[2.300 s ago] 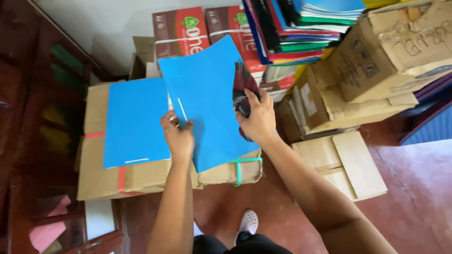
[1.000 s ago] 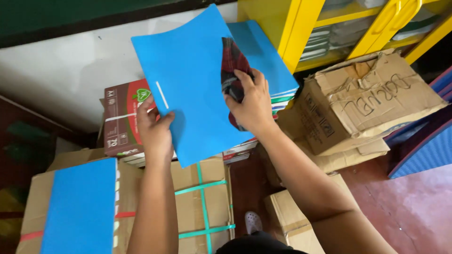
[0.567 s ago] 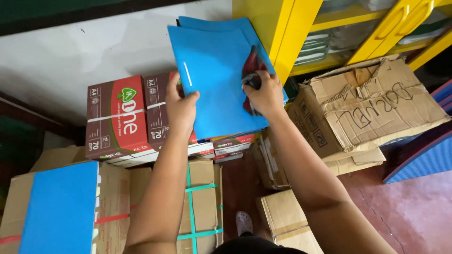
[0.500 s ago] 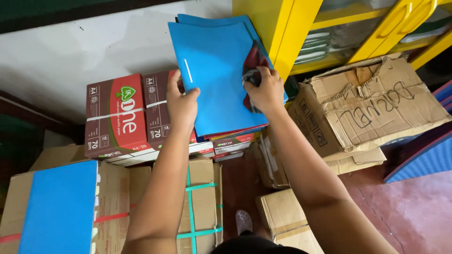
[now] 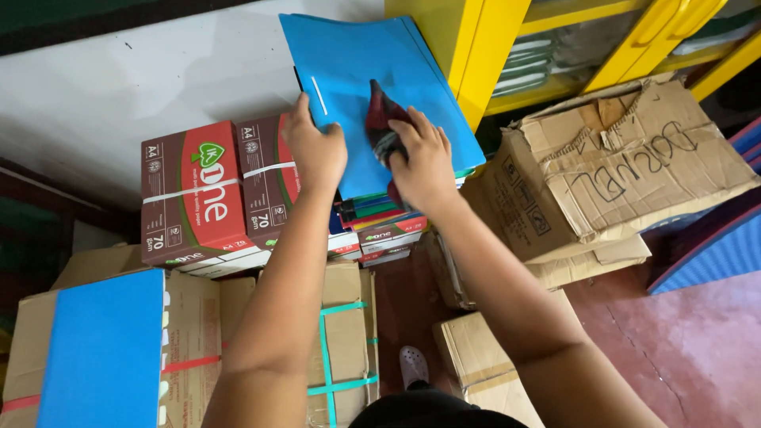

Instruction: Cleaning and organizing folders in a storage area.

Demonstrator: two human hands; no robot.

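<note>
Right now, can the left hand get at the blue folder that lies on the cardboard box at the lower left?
Probably yes: the left hand rests on another folder, and nothing covers the blue folder below it.

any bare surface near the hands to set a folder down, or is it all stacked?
Free: brown top of the taped carton right of the lower blue folder, and red floor below the torn carton. Crowded: left hand and right hand press the top blue folder on a stack, hemmed by paper boxes and yellow cabinet.
</note>
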